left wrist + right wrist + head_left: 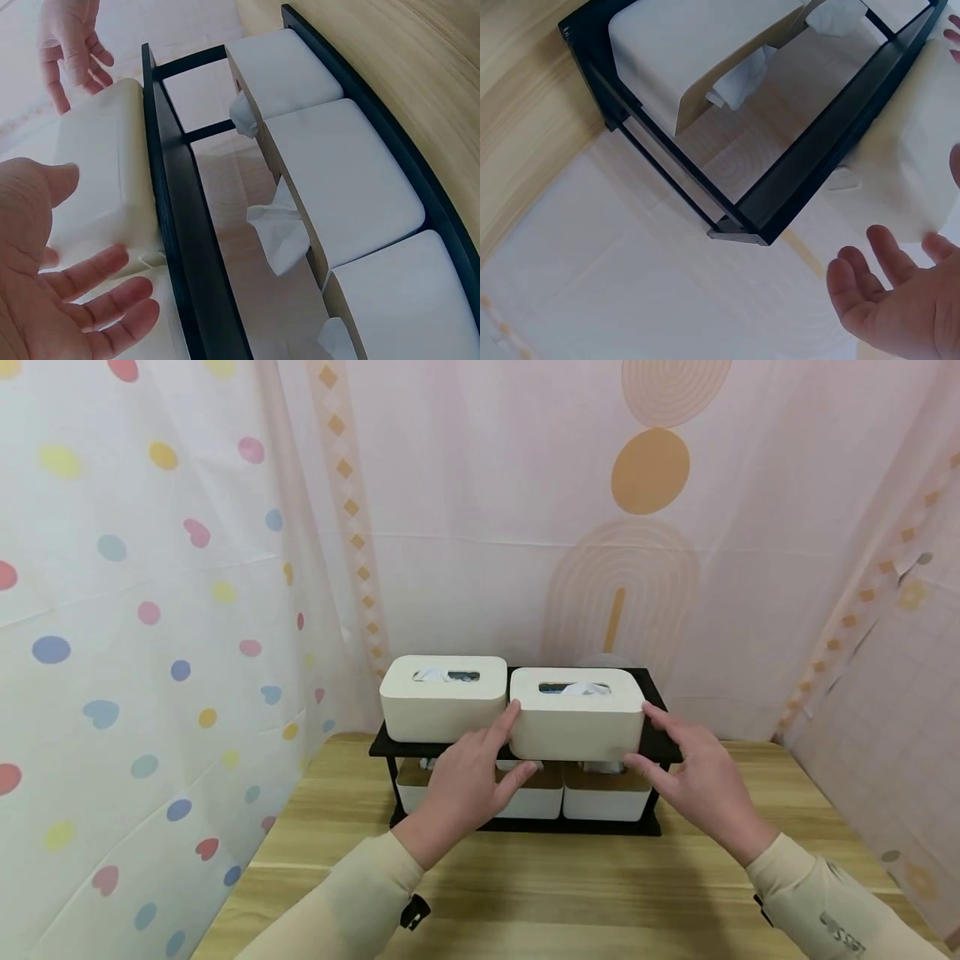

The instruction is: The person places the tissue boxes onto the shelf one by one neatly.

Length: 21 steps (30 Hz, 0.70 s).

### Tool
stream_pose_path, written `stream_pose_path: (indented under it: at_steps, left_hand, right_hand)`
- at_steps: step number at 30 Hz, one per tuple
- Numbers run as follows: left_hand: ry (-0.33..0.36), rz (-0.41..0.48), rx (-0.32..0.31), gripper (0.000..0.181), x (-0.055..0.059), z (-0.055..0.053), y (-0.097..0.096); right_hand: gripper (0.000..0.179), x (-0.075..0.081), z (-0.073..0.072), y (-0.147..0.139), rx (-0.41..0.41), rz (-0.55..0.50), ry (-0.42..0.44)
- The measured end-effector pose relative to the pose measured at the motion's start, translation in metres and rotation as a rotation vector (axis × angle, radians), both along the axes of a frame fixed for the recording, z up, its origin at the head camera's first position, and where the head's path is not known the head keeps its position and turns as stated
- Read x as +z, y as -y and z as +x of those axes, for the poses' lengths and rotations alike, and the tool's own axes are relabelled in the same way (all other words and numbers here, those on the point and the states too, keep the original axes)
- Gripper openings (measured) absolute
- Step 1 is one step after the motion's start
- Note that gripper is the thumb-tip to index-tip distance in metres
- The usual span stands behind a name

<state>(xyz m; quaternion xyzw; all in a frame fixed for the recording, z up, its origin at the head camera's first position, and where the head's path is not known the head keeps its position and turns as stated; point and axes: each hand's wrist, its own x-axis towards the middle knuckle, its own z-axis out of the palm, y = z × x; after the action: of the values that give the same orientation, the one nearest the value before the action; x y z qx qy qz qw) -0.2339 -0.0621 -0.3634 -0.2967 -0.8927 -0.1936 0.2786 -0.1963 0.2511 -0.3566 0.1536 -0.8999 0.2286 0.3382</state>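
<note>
A cream tissue box (pixel 576 733) sits on the right part of a black two-tier rack (pixel 573 827), tissue showing in its top slot. My left hand (pixel 468 772) is at its left side, the index fingertip at the upper corner and the thumb lower, in front. On the other side, my right hand (pixel 701 777) has fingertips at the right edge and the thumb by the lower front corner. Fingers of both hands look spread and loosely extended in the wrist views. A matching cream tissue box (pixel 442 718) stands to the left on the same tier.
Below, the lower tier holds a row of white tissue boxes with wood-coloured tops, including the right one (pixel 606 805), partly behind my left hand. The rack stands on a wood-grain table (pixel 555 893). A patterned curtain (pixel 465 527) hangs behind, and a dotted one (pixel 150 693) at left.
</note>
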Motion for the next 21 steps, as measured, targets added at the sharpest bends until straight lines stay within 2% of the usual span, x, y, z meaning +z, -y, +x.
stream_pose_path:
  at_steps: [3, 10, 15, 21]
  left_hand:
    - [0.066, -0.005, 0.014, 0.086, 0.002, -0.002, -0.001]
    - [0.169, 0.006, 0.019, 0.090, 0.006, -0.006, -0.003]
    - [0.266, 0.017, 0.020, 0.096, 0.008, -0.008, -0.004]
    - [0.362, 0.003, 0.019, 0.103, 0.012, -0.010, -0.006]
  right_hand:
    - [0.079, 0.001, -0.002, 0.000, 0.005, 0.016, 0.049]
    - [0.085, 0.004, -0.005, -0.001, 0.026, 0.048, 0.085]
    - [0.089, 0.006, -0.007, -0.002, 0.018, 0.061, 0.144]
    - [0.091, 0.010, -0.010, -0.004, 0.014, 0.078, 0.174]
